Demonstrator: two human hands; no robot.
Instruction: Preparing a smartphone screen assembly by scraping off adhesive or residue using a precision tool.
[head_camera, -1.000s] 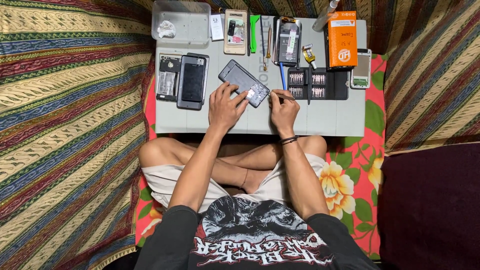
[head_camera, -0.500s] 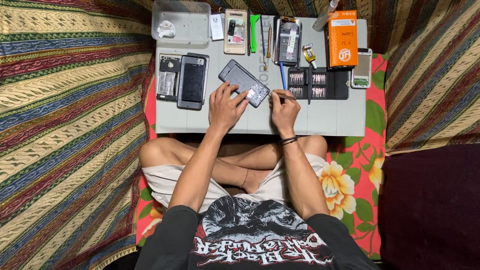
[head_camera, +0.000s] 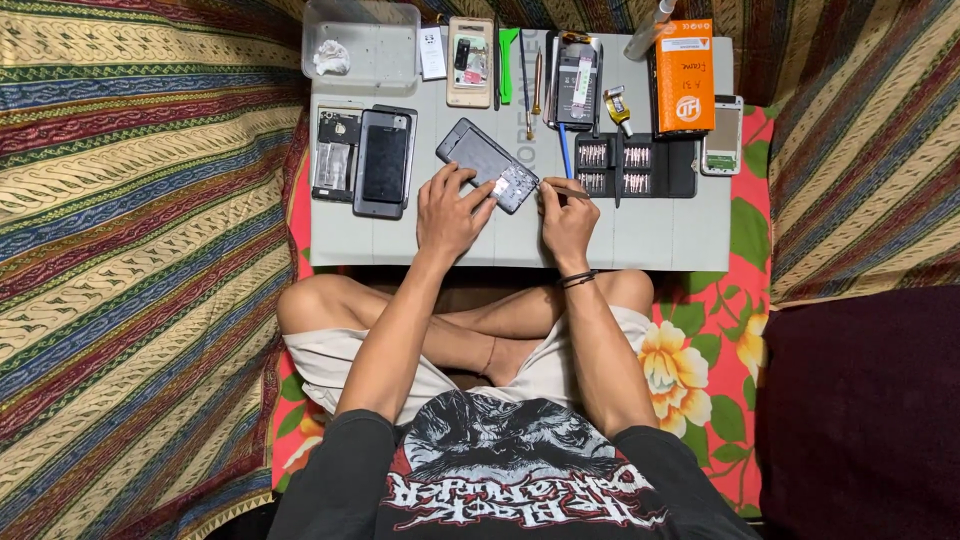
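1. A person sits cross-legged, seen from above, at a low grey worktop (head_camera: 640, 235) that lies across the far side of their knees.
2. The left hand (head_camera: 452, 210) rests flat on an opened dark phone (head_camera: 487, 165), fingers spread and pressing it down. The phone lies tilted near the middle of the worktop.
3. The right hand (head_camera: 566, 208) is closed around a thin tool (head_camera: 566, 188), pinched between thumb and fingers, its tip at the phone's near right corner.
4. To the left on the worktop lie another dark phone (head_camera: 383, 163) and, just beside it, a bare phone frame (head_camera: 333, 153).
5. At the far left corner sits a clear plastic box (head_camera: 362, 45).
6. To the right of the hands lies a black tray of screwdriver bits (head_camera: 630, 167), with an orange carton (head_camera: 686, 76) at the far right edge.
7. More small tools and phone parts line the far edge.
8. Striped woven cloth (head_camera: 130, 200) in green, red and gold covers the surroundings on both sides.
9. A red floral cloth (head_camera: 700, 360) lies under the person, and a dark maroon cushion (head_camera: 860, 410) fills the near right.
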